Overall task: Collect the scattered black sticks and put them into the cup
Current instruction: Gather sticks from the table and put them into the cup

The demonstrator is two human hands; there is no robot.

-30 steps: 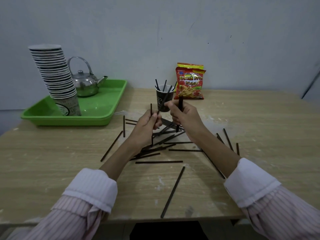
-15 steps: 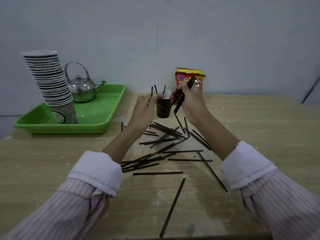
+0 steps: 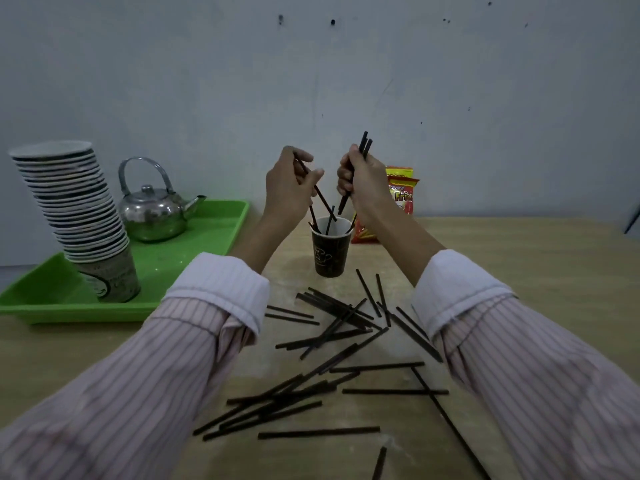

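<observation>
Cup (image 3: pixel 329 251) beneath left hand (image 3: pixel 287 188) pinching one stick (image 3: pixel 323 202), right hand (image 3: pixel 363 181) gripping two sticks (image 3: pixel 364 142).

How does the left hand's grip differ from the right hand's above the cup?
The left hand pinches one stick, slanted; the right hand grips a few sticks, held steeper, their tops jutting above it. Both aim the lower ends at the cup.
</observation>
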